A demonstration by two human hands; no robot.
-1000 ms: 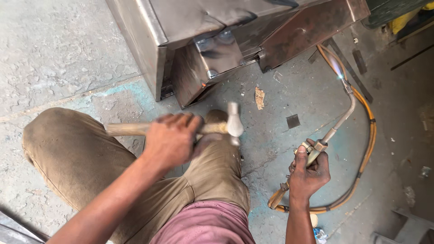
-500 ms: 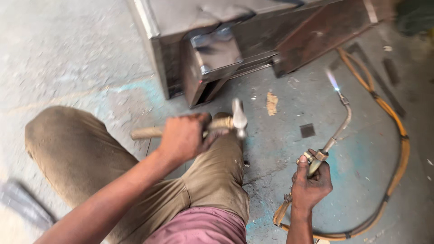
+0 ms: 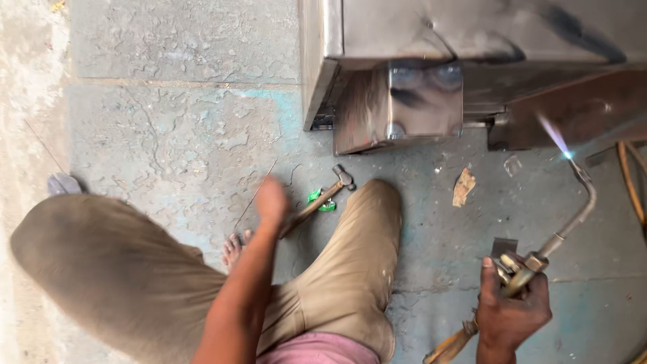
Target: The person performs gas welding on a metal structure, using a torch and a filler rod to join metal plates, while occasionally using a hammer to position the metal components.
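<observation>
Nearest the camera, the person's bent legs in khaki trousers (image 3: 128, 269) fill the lower left, leaving open cracked grey concrete floor (image 3: 182, 128) to the left and beyond the knees, with more bare floor between the right knee and the right hand. The right hand (image 3: 510, 311) is low at the right, fist closed around the brass handle of a gas torch (image 3: 552, 236) whose bent metal neck rises up and away, its pale blue flame (image 3: 554, 135) burning just before the dark edge of a steel plate. The left hand (image 3: 272, 200) is blurred at mid-frame, arm stretched forward; it meets the wooden handle of a small steel-headed hammer (image 3: 322, 199), though I cannot tell how firmly it grips. Farthest off stands a shiny stainless-steel box structure (image 3: 404, 61), its corner overhanging the floor.
</observation>
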